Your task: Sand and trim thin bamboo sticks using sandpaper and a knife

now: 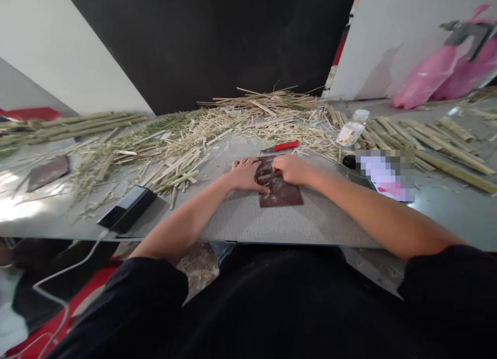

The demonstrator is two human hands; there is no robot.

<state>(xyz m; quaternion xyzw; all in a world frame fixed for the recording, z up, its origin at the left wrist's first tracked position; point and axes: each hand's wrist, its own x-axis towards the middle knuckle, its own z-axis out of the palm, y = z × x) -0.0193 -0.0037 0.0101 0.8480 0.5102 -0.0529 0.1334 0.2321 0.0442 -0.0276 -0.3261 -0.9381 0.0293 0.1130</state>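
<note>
A dark brown sheet point(285, 196), which looks like sandpaper dusted with pale powder, lies flat on the table before me. My left hand point(247, 175) rests on its left edge with fingers and thumb spread, pressing it down. Over the sheet's upper right part is my right hand point(291, 168), its fingers curled closed. What they pinch is too small or hidden to make out. Between the two hands a short pale sliver point(265, 176) shows on the sheet. Just beyond them lies a knife with a red handle point(287, 146).
Bamboo shavings and split strips point(233, 123) heap along the back. Cut bamboo pieces point(442, 141) lie to the right, near a clear bottle point(351, 131) and a lit phone point(384, 177). A black power bank point(128, 209) with a white cable sits front left. Pink spray bottles point(430, 71) stand back right.
</note>
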